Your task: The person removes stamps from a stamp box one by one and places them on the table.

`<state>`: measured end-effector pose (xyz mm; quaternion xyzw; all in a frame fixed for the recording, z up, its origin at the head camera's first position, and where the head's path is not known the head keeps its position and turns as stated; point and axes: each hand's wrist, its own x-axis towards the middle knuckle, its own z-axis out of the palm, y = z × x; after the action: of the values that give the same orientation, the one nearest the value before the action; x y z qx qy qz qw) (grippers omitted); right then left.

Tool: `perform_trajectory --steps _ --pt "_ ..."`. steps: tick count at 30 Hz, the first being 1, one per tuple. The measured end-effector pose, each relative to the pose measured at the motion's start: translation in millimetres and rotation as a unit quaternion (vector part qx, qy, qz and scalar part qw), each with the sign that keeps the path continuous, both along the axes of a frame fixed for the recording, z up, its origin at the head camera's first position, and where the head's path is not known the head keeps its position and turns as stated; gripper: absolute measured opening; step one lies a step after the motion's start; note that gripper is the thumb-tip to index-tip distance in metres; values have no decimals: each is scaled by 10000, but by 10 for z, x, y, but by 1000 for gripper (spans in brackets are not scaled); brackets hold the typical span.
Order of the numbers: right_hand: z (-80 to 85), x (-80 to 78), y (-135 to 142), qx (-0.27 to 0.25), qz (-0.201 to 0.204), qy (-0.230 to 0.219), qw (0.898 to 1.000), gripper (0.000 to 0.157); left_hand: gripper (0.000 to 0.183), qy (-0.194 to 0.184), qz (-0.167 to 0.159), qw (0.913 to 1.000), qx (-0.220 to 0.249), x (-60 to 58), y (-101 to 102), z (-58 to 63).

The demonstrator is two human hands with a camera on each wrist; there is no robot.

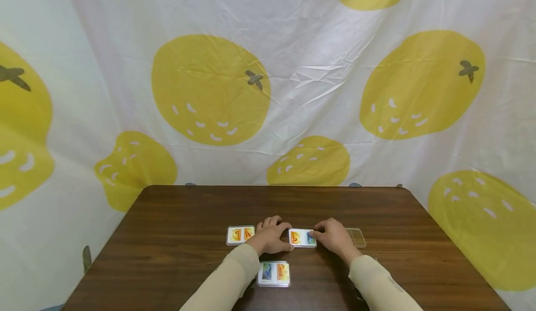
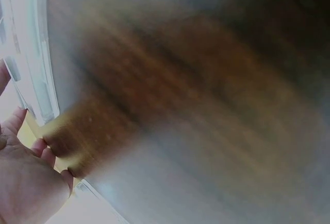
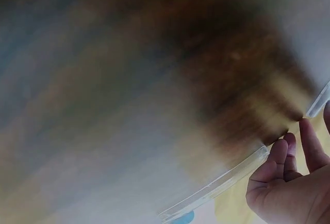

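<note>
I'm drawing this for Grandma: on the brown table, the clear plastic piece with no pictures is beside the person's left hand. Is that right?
Not quite: the clear plastic piece with no pictures is beside the person's right hand, on the brown table. The head view shows it.

Case [image 1: 298, 244], one: flat, rectangular, pale-rimmed. White face; orange picture at left, blue-green picture at right, partly covered by fingertips. Lies flat on worktop [image 1: 188, 264], left end held by left hand [image 1: 271, 237], right end by right hand [image 1: 334, 237].
</note>
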<state>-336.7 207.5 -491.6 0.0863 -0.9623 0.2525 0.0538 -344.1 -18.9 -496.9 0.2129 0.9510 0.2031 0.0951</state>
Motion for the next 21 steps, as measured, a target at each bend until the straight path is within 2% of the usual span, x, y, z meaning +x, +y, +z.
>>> perform_trajectory --steps 6,9,16,21 --pt "-29 -9 5 59 -30 100 9999 19 58 71 24 9999 111 -78 23 -134" --pt "-32 -15 5 92 -18 146 9998 17 58 116 34 9998 166 -91 25 -163" --pt "-19 -14 8 169 51 212 9996 14 57 59 15 9999 111 -37 17 -75" --pt "3 -11 -7 -3 -23 155 9999 13 57 8 5 10000 59 1 12 -6"
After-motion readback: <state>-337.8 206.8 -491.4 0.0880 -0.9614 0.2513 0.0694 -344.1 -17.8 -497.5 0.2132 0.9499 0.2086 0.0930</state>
